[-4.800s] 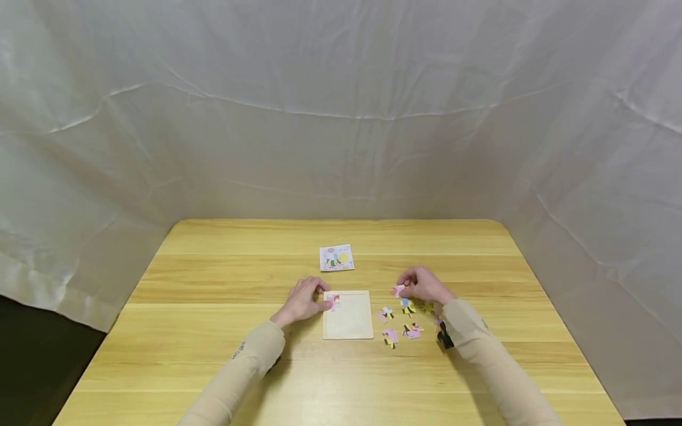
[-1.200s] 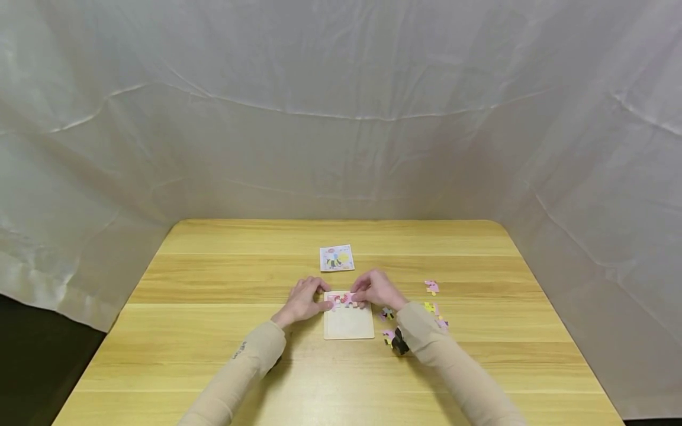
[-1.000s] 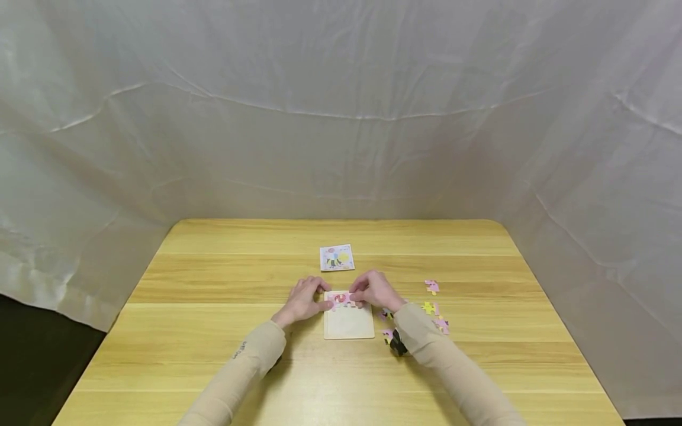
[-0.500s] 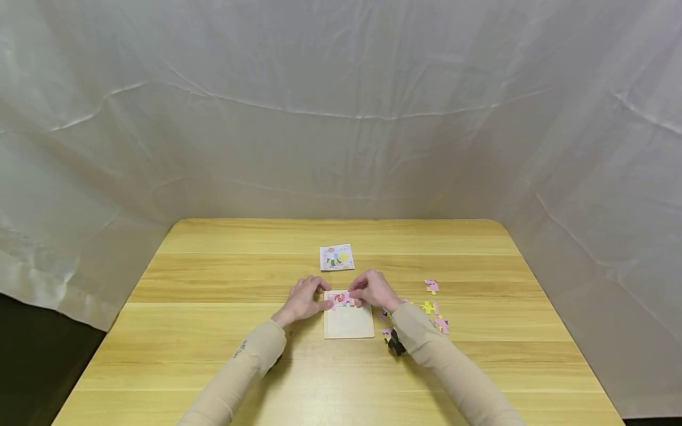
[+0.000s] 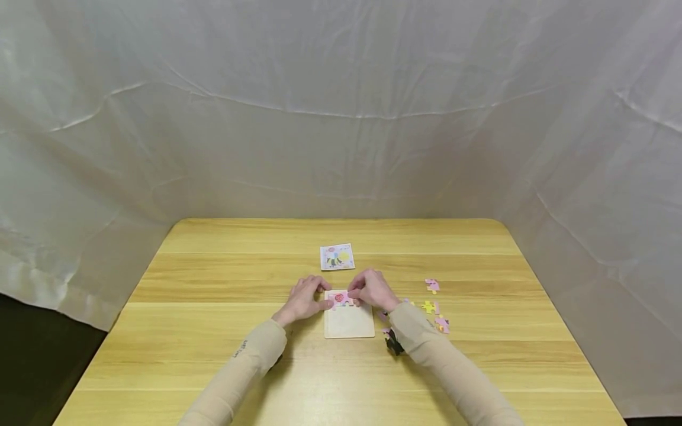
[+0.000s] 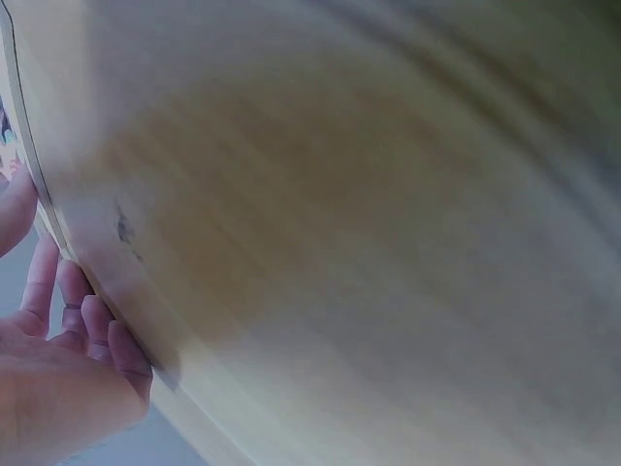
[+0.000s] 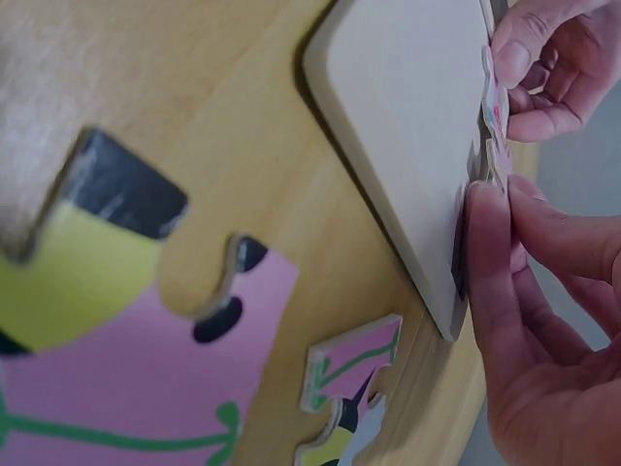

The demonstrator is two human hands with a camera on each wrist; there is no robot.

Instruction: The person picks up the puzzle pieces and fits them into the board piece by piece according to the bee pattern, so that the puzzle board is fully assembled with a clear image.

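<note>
Several loose pieces (image 5: 385, 333) behind right sleeve (image 5: 426, 349).

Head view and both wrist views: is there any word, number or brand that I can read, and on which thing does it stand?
No text can be read.
Left sleeve: a small dark print, too small to read.
Picture card: only a coloured drawing shows; any lettering is too small to tell.
Puzzle pieces and puzzle board: pictures and bare surface only, no words.
</note>
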